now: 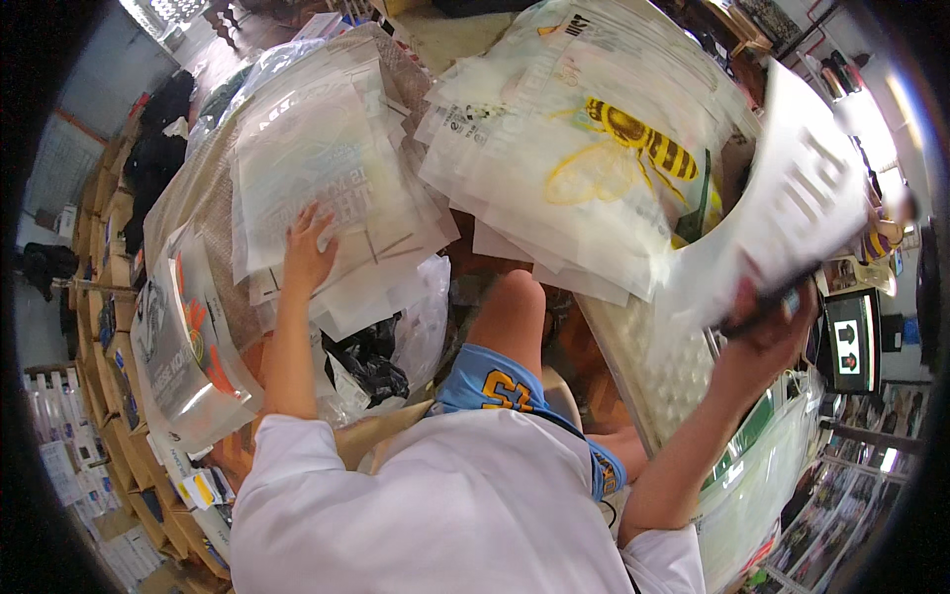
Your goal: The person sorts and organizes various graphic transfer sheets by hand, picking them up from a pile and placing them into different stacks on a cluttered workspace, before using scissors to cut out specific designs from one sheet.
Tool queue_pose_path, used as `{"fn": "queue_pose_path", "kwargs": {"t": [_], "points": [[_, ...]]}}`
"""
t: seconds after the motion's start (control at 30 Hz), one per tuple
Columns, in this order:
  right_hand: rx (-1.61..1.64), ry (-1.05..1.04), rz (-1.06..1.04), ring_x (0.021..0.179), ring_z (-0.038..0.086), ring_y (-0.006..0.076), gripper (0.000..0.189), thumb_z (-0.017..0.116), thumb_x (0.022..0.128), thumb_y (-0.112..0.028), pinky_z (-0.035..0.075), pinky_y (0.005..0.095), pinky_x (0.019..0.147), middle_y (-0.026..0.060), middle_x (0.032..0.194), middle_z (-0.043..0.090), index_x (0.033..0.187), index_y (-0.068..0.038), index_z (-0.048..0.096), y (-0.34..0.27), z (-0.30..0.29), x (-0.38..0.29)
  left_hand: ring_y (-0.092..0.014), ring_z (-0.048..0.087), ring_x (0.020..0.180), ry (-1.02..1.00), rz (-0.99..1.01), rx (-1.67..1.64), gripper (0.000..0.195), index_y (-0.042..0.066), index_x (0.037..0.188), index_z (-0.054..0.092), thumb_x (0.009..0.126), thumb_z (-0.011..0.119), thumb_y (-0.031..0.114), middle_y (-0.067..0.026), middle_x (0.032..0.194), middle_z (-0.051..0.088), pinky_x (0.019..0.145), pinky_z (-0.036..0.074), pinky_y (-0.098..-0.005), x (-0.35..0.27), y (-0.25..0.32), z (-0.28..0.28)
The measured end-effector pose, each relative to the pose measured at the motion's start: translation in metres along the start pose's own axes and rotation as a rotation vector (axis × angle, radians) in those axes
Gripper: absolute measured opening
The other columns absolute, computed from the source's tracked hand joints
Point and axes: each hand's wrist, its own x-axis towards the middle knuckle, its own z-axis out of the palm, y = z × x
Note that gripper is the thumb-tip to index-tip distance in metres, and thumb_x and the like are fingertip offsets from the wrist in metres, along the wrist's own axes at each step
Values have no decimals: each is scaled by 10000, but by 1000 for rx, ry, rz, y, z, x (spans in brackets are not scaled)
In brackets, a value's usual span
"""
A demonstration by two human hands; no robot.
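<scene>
My left hand lies with its fingers spread on the near part of a pile of translucent printed film sheets, gripping nothing. At the right, my right hand grips a whitish printed sheet, which is raised and curved. Motion blurs both this sheet and the hand, and the print on it is unclear. A dark patch by the fingers is too blurred to name. Left of the raised sheet, a second pile of translucent sheets spreads unevenly; its top sheet bears a yellow and black bee print.
Bubble wrap lies under the left pile. Printed sheets hang over the near left edge. Below are a black plastic bag and clear plastic. A monitor stands right; cardboard compartments line the left. More sheets lie lower right.
</scene>
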Motion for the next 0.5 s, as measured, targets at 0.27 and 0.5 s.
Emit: {"fn": "queue_pose_path", "kwargs": {"t": [0.27,0.5], "points": [[187,-835,-644,748,614,209,531,685,655,-23,506,319,675,51,912,663,1172,-99,593,-36,171,-51,-255,574,1034,-388,-100,-1593,710,202,1456,276,877,515,535,-158,1306,504,854,485,-367,91,97,-109],[132,-806,-346,869,591,292,567,713,672,-6,481,392,794,88,964,640,1207,-118,562,-5,170,-59,-196,562,1054,21,-12,-1075,529,49,1303,462,795,609,50,-125,1210,576,918,436,-282,103,58,-148]]}}
